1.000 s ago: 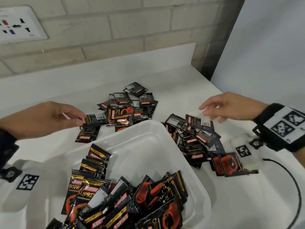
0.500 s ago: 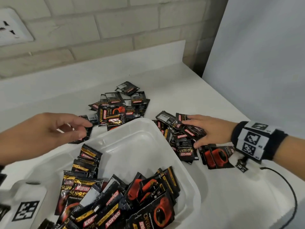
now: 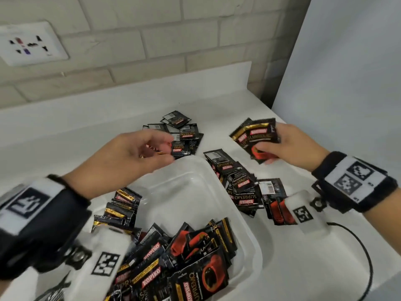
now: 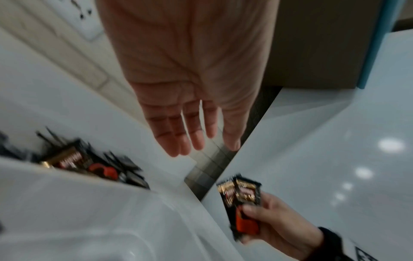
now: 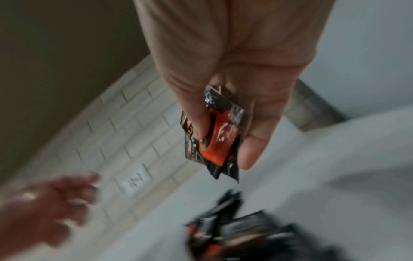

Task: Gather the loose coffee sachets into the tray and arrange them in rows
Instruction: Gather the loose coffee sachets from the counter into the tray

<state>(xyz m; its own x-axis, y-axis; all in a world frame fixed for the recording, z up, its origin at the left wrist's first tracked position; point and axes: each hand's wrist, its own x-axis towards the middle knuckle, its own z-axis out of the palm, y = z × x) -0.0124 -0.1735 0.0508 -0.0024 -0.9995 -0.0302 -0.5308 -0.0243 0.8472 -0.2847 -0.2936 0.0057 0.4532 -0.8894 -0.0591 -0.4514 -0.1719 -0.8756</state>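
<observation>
Change since half a second ago: right hand [image 3: 293,146] has come up off the counter pile with a small bunch of sachets [image 3: 257,135]; left hand [image 3: 130,153], then curled beside the far pile, now reaches out emptier and flatter.
Landmark: white tray [image 3: 245,227], used for all places below.
Right hand, fingers: thumb and fingers pinch the held sachets [image 5: 214,134] by their lower, red-printed end; at least two packets overlap in the grip.
Held sachets, place: in the air beyond the tray's far right corner, clear of the counter [image 3: 303,257].
Held sachets, long axis: running up and away from the fingers, the gold-banded end free and fanned toward the wall.
Left hand, fingers: loosely extended and holding nothing in the left wrist view [image 4: 194,113]; the head view shows them slightly bent over the tray's far rim.
Left hand, place: above the tray's far left edge, just short of the far pile [image 3: 182,135].
Pile to the right of the tray [image 3: 240,183]: overlapping sachets lying flat against the tray's right wall.
Sachets in the tray [image 3: 195,253]: heaped at the near end without order; a short upright run [image 3: 121,205] stands along the left wall; the far half of the tray floor is bare.
Governing relation: the held bunch lies to the right of and beyond the bare tray floor, and the right hand alone carries it.
Judged next need: bring the bunch inward and toward the near side, lower end first, and set it parallel to the run on the left wall.
Judged progress: gathering partly done; rows barely begun.
</observation>
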